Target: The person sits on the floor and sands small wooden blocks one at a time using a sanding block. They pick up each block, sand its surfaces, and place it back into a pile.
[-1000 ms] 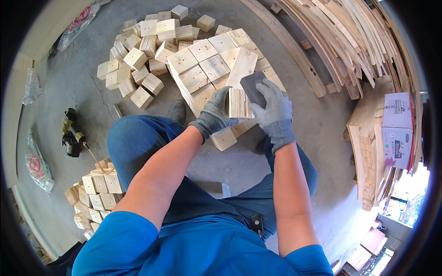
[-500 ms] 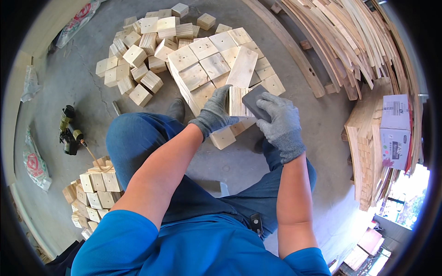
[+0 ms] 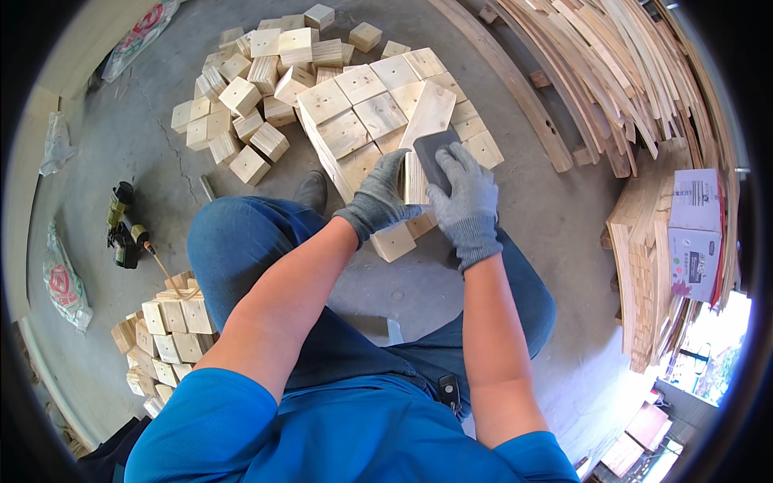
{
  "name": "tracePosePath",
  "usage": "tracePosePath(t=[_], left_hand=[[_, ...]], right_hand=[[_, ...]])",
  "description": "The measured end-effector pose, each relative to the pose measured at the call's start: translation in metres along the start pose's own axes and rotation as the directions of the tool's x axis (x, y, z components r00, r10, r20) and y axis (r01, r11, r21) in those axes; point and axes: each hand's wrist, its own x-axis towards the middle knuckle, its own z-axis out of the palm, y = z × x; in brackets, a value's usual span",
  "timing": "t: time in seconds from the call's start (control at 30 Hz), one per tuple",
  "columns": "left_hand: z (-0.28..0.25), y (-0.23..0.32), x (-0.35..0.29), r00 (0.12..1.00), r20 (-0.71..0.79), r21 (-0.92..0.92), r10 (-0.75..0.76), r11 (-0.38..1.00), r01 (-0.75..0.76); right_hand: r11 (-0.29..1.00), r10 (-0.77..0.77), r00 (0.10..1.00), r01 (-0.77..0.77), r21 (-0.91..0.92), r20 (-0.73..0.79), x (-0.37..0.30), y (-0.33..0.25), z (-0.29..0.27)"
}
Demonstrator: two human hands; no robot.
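My left hand [image 3: 380, 196], in a grey knit glove, is closed on the left side of a pale wooden block [image 3: 416, 183] held above the floor between my knees. In my right hand [image 3: 465, 193], gloved the same way, is a dark grey sanding block [image 3: 436, 158], pressed along the wooden block's right edge. Just beyond, blocks laid side by side in rows [image 3: 342, 134] form a large group. Nearest to me, a few more blocks [image 3: 392, 242] show below my hands, partly hidden by them.
A loose heap of wooden blocks [image 3: 241, 97] lies at the far left. A nail gun [image 3: 122, 227] with a hose rests on the floor, near stacked blocks [image 3: 167, 320]. Long planks [image 3: 592, 64] and a cardboard box [image 3: 694, 233] on stacked timber line the right side.
My right hand and the sanding block have moved left and a little away from me along the wooden block. My left hand keeps its grip, and the block looks slightly turned.
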Motion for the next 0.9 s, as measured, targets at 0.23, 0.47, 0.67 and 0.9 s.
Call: tracePosePath(t=[0.23, 0.47, 0.67, 0.9], left_hand=[[0.003, -0.011, 0.003, 0.999, 0.0, 0.043, 0.033, 0.999, -0.033], [-0.001, 0.002, 0.003, 1.0, 0.001, 0.11, 0.0, 0.994, 0.0], [-0.001, -0.002, 0.003, 0.998, 0.024, 0.009, 0.066, 0.998, -0.066], [0.004, -0.003, 0.001, 1.0, -0.009, -0.03, -0.001, 1.0, 0.001]], right_hand=[[0.989, -0.113, 0.993, 0.115, 0.091, -0.028, -0.082, -0.005, -0.011], [0.988, -0.119, 0.991, 0.124, 0.092, -0.064, -0.076, -0.002, -0.002], [0.996, -0.048, 0.994, 0.055, 0.073, -0.103, 0.021, 0.007, 0.02], [1.0, 0.025, 0.997, -0.024, 0.007, -0.078, 0.014, 0.0, 0.02]])
